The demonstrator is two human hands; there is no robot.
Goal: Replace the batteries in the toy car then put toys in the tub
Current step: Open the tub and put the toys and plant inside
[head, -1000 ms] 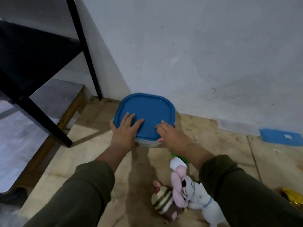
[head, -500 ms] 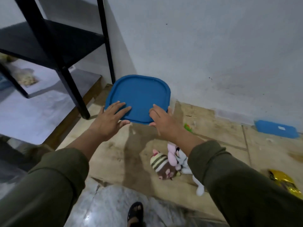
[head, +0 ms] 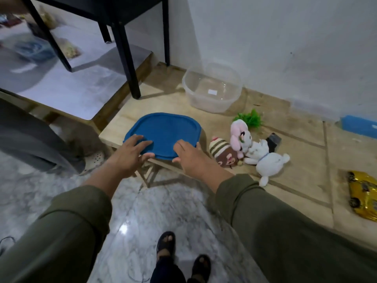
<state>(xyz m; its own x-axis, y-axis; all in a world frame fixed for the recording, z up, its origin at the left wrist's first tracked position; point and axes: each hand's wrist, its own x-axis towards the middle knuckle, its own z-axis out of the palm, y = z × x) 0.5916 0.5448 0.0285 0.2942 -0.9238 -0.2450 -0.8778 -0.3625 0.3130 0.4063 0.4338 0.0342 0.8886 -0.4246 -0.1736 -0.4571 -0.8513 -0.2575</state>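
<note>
A clear plastic tub point(head: 212, 86) stands uncovered and with nothing inside on the low wooden platform by the wall. Its blue lid point(head: 165, 133) is in both my hands near the platform's front edge: my left hand point(head: 130, 155) grips its near left rim, my right hand point(head: 191, 158) its near right rim. To the right lie a striped brown plush point(head: 223, 153), a pink-and-white plush point(head: 239, 135), a white plush dog point(head: 265, 158) and a green plant toy point(head: 252, 119). A yellow toy car point(head: 363, 196) lies on its side at the far right.
A black table point(head: 126, 50) with thin legs stands at the left on the platform point(head: 302, 139). Another person's leg and pale shoe point(head: 91, 160) are at the left. My feet in dark sandals point(head: 167, 242) stand on marble floor. A blue block point(head: 359, 125) lies by the wall.
Both hands lifted the blue lid off the tub and carried it toward me and to the left. The tub now stands uncovered. My view pulled back and upward.
</note>
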